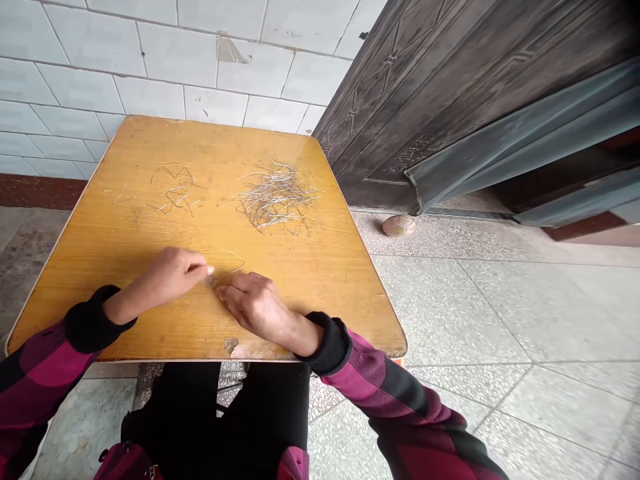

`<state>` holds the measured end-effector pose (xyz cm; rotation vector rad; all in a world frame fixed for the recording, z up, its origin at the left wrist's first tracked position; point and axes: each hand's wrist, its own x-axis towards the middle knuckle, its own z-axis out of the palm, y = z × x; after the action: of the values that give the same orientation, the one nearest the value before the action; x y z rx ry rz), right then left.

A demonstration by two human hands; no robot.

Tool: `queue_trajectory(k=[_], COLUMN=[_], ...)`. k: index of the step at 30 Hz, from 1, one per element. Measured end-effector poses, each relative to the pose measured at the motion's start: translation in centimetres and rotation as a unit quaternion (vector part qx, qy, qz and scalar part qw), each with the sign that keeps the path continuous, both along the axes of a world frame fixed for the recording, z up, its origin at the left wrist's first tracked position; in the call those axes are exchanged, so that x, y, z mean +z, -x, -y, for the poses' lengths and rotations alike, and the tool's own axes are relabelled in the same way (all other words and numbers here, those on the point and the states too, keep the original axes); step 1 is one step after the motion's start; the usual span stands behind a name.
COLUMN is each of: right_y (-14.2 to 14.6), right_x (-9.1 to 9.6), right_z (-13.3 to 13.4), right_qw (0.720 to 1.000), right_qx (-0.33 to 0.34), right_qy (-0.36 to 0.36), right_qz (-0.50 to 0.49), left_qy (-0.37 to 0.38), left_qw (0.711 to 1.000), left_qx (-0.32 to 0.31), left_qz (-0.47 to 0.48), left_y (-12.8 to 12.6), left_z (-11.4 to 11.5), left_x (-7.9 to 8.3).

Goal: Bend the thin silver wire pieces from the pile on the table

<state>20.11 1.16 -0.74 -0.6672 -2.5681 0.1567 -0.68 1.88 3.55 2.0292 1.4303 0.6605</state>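
Left hand pinched, right hand loosely curled; whether either grips anything, I can't tell; curved wire near both.

We cannot resolve what, if anything, the left hand pinches. We see both sleeves cropped by the edges.

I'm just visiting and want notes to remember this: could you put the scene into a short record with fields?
Left hand: above the table, fingertips drawn together; grip unclear
Right hand: at the table, fingers curled; grip unclear
Nearest the hands: a thin curved strand
Farther back, right: tangled heap of strands
Farther back, left: smaller scatter of strands
Floor: rounded object near the dark door
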Motion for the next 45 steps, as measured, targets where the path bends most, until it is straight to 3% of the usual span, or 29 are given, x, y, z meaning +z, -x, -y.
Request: queue_trajectory(k=[4, 9, 15, 25, 31, 34, 40, 45], right_y=[-0.1, 0.0, -0.5, -2.6, -3.6, -3.9, -4.6, -5.7], right_x=[0.2, 0.2, -0.1, 1.1, 1.8, 1.8, 1.6, 1.5], right_z=[-0.2, -0.3, -0.8, -2.2, -3.6, -4.3, -5.3, -6.1], right_qw=[0.999, 0.999, 0.999, 0.982, 0.943, 0.921, 0.915, 0.937], right_qx=[-0.026, -0.019, -0.019, -0.031, 0.072, 0.090, 0.076, -0.023], right_qy=[0.025, 0.029, 0.030, 0.187, 0.319, 0.365, 0.386, 0.332], right_qz=[-0.020, -0.017, -0.032, -0.030, -0.063, -0.099, -0.094, -0.107], left_qy=[0.176, 0.276, 0.232, 0.270, 0.299, 0.298, 0.294, 0.280], left_qw=[0.983, 0.958, 0.972, 0.960, 0.947, 0.944, 0.946, 0.956], left_qx=[-0.055, -0.035, -0.013, 0.032, 0.001, 0.006, 0.015, 0.036], left_qz=[-0.012, 0.063, 0.020, 0.070, 0.117, 0.139, 0.135, 0.086], left_y=[-0.3, -1.0, -1.3, -1.0, -0.8, -0.7, -0.9, -0.9], left_z=[0.5, 0.6, 0.7, 0.9, 1.0, 1.1, 1.2, 1.3], left_x=[-0.8, -1.0, -0.5, -1.2, -1.2, -1.1, -0.8, -1.0])
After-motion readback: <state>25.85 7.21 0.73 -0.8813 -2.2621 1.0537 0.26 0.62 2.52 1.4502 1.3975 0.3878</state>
